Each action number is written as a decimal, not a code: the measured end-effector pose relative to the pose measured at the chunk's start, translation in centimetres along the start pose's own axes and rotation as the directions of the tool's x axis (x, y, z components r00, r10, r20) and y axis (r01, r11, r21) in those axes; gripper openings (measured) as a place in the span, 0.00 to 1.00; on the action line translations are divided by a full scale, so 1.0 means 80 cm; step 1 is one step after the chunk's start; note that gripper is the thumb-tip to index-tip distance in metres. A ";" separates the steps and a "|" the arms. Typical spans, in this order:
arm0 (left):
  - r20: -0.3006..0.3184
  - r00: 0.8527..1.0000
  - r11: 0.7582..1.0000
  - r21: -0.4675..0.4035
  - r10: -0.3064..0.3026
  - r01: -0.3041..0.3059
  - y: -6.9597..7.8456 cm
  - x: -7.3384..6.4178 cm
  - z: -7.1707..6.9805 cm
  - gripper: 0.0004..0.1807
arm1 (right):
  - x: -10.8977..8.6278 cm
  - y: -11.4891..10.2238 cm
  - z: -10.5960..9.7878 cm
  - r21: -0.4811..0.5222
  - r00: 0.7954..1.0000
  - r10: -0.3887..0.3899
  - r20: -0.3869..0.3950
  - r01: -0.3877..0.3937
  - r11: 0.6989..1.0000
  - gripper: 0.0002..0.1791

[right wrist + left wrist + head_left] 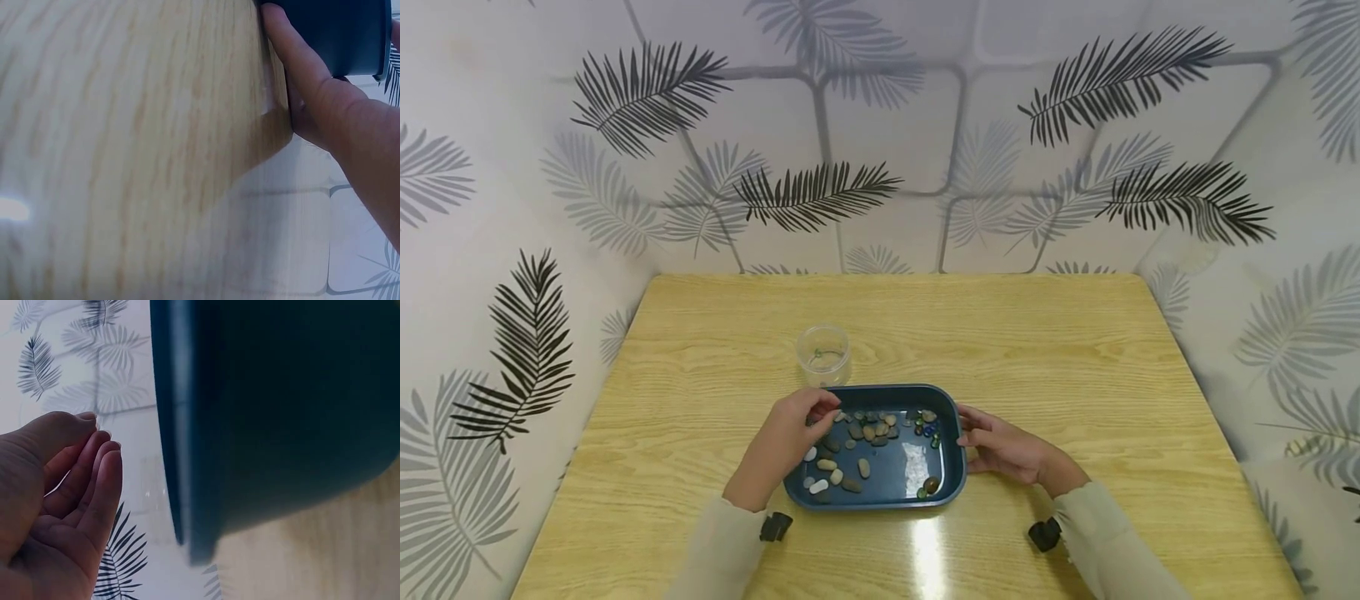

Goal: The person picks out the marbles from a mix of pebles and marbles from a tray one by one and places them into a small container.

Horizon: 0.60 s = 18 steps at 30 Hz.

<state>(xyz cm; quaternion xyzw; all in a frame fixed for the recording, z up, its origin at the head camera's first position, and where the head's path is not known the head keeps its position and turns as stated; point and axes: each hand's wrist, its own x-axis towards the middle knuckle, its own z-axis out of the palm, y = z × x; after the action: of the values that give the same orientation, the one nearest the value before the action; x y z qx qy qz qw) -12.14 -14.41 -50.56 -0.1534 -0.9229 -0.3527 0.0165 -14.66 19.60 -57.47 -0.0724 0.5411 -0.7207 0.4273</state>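
A dark blue rectangular tray [876,505] sits on the table with several pebbles [869,432] and small glass marbles [928,430] in it. My left hand [788,429] hovers at the tray's left edge, fingers bent. In the left wrist view its thumb [69,425] comes close to the fingertips beside the tray wall; whether something small is between them is hidden. My right hand [1009,450] grips the tray's right side at the rim. In the right wrist view one finger [300,53] lies along the tray's outer wall [340,34].
Just behind the tray's left part stands a clear round jar [823,354] with a few small greenish pieces inside. The wood-grain table [1037,350] meets leaf-patterned cloth [895,133] at the back and sides.
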 end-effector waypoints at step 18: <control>0.194 0.977 0.992 -0.102 0.090 -0.071 0.013 -0.021 0.054 0.06 | -0.001 0.001 -0.001 -0.001 1.000 0.008 -0.005 -0.008 1.000 0.36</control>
<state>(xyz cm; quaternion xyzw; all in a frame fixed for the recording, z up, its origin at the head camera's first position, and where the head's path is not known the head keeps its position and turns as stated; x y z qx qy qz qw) -9.91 -11.27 -53.33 -0.2258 -0.8953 -0.3779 -0.0684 -14.61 19.74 -57.57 -0.0686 0.5429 -0.7190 0.4285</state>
